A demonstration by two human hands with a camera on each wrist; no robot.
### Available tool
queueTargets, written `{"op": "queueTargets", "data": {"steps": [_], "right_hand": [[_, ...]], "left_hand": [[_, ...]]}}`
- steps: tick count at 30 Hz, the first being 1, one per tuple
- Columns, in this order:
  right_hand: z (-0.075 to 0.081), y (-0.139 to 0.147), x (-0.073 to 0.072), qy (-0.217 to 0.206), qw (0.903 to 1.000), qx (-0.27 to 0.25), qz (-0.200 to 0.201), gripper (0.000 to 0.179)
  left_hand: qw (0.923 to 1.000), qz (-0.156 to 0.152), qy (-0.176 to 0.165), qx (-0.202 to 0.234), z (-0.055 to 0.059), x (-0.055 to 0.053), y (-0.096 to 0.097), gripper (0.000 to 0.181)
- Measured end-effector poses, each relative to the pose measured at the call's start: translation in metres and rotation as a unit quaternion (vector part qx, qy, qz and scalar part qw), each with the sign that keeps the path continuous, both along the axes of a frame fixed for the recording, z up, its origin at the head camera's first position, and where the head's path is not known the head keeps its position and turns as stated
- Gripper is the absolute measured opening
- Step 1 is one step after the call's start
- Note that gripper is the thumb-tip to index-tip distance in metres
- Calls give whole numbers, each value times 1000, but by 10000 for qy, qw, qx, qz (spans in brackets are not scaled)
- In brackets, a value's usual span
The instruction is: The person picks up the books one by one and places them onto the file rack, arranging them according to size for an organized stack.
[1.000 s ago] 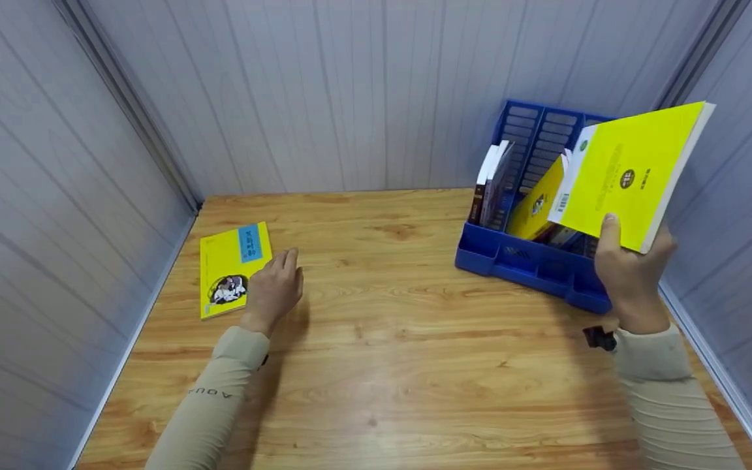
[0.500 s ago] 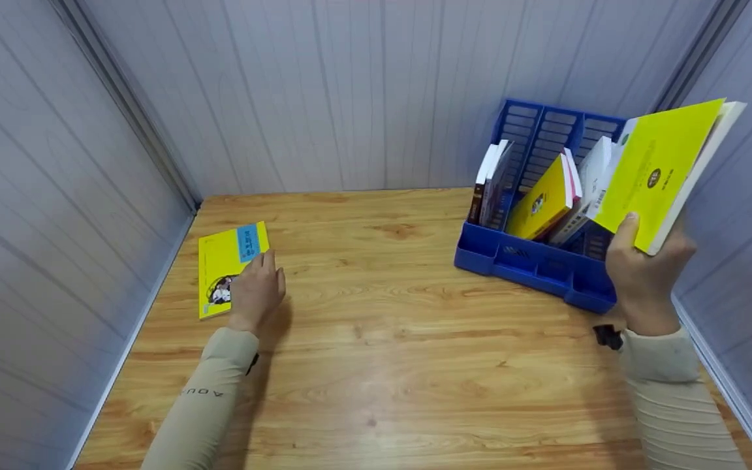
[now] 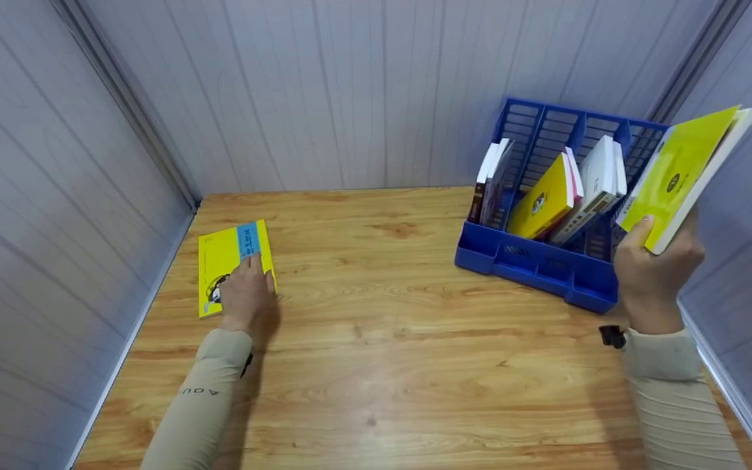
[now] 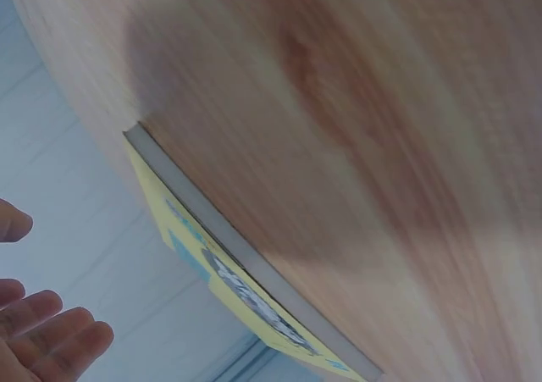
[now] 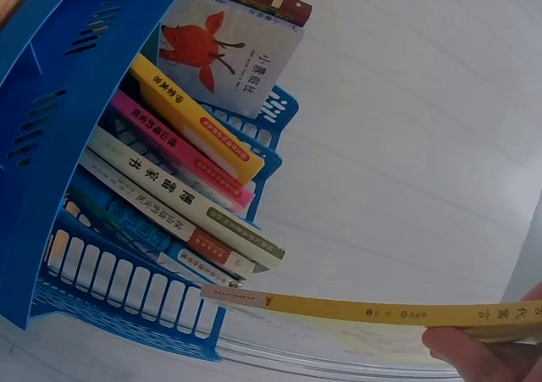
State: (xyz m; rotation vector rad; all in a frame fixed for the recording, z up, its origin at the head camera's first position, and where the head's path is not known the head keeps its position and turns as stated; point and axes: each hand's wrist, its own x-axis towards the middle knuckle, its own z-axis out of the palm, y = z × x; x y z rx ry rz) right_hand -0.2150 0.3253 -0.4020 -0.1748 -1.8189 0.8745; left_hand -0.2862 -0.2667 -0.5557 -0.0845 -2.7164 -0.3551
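My right hand (image 3: 658, 281) grips a yellow book (image 3: 676, 179) by its lower end, thumb on the cover. The book is raised and tilted at the right end of a blue book rack (image 3: 513, 270). In the right wrist view the book's yellow spine (image 5: 373, 309) points toward the rack's last compartment. At the left, my left hand (image 3: 244, 297) hovers over the right side of another yellow book (image 3: 219, 245), which lies flat with a blue title patch and a round picture. The left wrist view shows its fingers (image 4: 72, 335) loosely bent, apart from the book (image 4: 229, 263).
Several books lean in the rack, among them a yellow one (image 3: 541, 199), white ones (image 3: 595, 179) and a deer picture book (image 5: 224, 52). Pale panel walls (image 3: 350, 98) enclose the wooden table (image 3: 382, 365) at the back and both sides.
My right hand has carried its book to the right, turning it more edge-on and uncovering the white books and the rack's right end. My left hand has moved left, over the flat book.
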Motion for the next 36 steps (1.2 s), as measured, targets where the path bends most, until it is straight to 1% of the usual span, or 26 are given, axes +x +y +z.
{"op": "queueTargets", "data": {"steps": [3, 8, 11, 16, 19, 23, 25, 30, 33, 36], "right_hand": [[-1, 4, -3, -161, 9998, -95, 50, 51], [-6, 11, -10, -494, 9978, -389, 220, 52], [-11, 14, -15, -818, 9946, -603, 210, 51], [-17, 21, -25, -1319, 9878, -821, 106, 51], [-19, 27, -31, -1539, 9845, -846, 36, 52], [-23, 35, -39, -1858, 9790, -837, 27, 52], [-25, 40, -42, -2048, 9750, -859, 92, 53], [-31, 50, -50, -2437, 9659, -841, 252, 56], [-34, 56, -54, -2601, 9621, -766, 274, 57], [-37, 62, -59, -2819, 9560, -741, 332, 59]], "left_hand": [[10000, 33, -81, -4, -2, 1, -4, 42], [9999, 104, -75, -91, -5, 2, -10, 39], [9997, 204, -156, -55, -6, 2, -13, 42], [9980, 454, -425, 54, -8, 3, -17, 52], [9973, 567, -464, 51, -8, 3, -19, 56], [9973, 643, -356, 33, -9, 2, -23, 50], [9970, 690, -340, 47, -10, 1, -25, 47], [9956, 828, -408, 139, -11, -1, -30, 43], [9946, 909, -467, 159, -11, -2, -33, 40], [9931, 1001, -581, 197, -11, -3, -36, 41]]}}
